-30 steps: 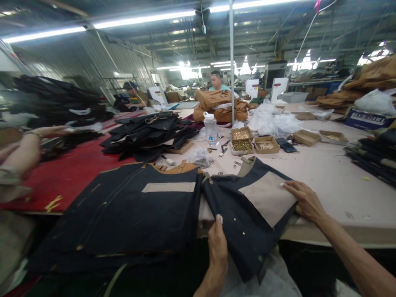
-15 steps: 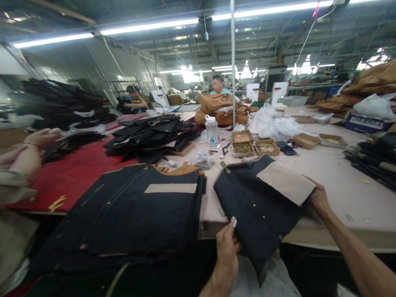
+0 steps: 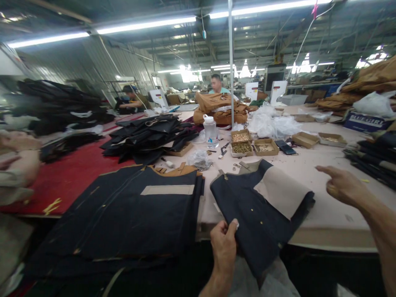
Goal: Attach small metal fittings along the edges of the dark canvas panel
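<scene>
The left hand is pinching the near edge of the dark panel, which is lying at the bench edge. The right hand has just let go, fingers released, lifting at 3 o'clock. Farther, at 12 o'clock, cardboard trays are holding brass rivets.

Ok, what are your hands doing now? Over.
Left hand pinching dark garment piece at its near edge. Right hand lifted, empty, finger out. Nothing blocking it.
</scene>
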